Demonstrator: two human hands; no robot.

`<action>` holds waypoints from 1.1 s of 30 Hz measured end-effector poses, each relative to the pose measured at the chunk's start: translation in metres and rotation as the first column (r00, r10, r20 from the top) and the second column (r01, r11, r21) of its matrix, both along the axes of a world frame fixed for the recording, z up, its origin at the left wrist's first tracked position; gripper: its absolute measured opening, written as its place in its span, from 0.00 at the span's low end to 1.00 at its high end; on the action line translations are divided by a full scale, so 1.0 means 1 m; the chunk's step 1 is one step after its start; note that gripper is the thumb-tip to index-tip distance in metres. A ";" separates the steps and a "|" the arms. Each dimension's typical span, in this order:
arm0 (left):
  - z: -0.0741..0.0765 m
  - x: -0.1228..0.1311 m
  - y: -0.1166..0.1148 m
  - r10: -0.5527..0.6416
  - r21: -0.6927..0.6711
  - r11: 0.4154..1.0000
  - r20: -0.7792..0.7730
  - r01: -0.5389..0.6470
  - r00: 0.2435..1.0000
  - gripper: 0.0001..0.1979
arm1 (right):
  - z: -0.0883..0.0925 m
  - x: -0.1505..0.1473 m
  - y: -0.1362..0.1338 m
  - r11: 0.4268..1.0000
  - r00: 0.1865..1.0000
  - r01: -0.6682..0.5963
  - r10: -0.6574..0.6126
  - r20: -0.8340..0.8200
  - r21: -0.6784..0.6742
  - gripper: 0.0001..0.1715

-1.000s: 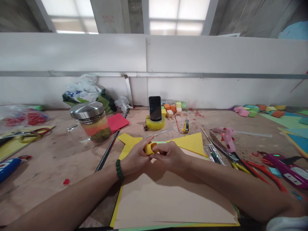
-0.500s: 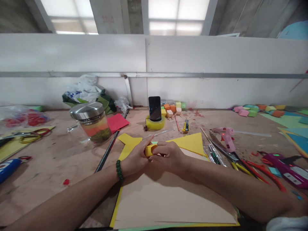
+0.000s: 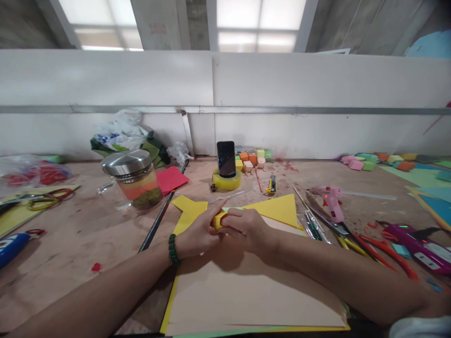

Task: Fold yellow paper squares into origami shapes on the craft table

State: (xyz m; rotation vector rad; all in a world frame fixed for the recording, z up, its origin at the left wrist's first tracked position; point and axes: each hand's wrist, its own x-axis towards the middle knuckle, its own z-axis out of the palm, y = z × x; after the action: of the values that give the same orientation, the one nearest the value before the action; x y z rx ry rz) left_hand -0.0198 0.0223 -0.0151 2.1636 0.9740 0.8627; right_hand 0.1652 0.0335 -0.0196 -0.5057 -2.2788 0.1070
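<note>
Between my two hands is a small yellow folded paper box (image 3: 219,220), held above the far part of a stack of coloured paper (image 3: 253,291). My left hand (image 3: 200,232), with a green bead bracelet at its wrist, closes around the box from the left. From the right, the fingers of my right hand (image 3: 246,227) are bent over the near side of the box and hide part of it. Yellow paper pieces (image 3: 276,209) lie just beyond the hands.
A lidded glass mug (image 3: 136,180) stands left. Ahead, a phone (image 3: 226,158) leans upright on a tape roll (image 3: 227,182), beside small paper cubes (image 3: 248,165) and a box cutter (image 3: 272,184). Glue guns (image 3: 333,202), scissors and pliers lie right.
My right fingers have curled further over the yellow paper box, which now shows less of its open side. Both hands stay in nearly the same place.
</note>
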 end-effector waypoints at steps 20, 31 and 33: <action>0.015 0.001 0.005 -0.183 -0.144 0.970 0.090 0.195 0.979 0.22 | 0.014 0.001 -0.003 0.957 0.964 -0.251 0.234 -0.123 -0.147 0.09; 0.014 0.005 0.001 -0.097 -0.177 0.977 0.140 0.121 0.985 0.12 | 0.009 0.000 -0.002 0.962 0.965 -0.210 0.175 -0.197 -0.174 0.10; 0.012 0.007 0.000 -0.058 -0.133 0.988 0.153 0.079 0.986 0.12 | 0.008 -0.002 -0.003 0.978 0.969 -0.154 0.122 -0.216 -0.138 0.12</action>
State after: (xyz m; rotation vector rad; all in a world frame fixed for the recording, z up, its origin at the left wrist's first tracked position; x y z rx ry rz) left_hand -0.0128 0.0226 -0.0035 1.9731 0.8542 0.8832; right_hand 0.1636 0.0310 -0.0114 -0.3939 -2.1092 0.3900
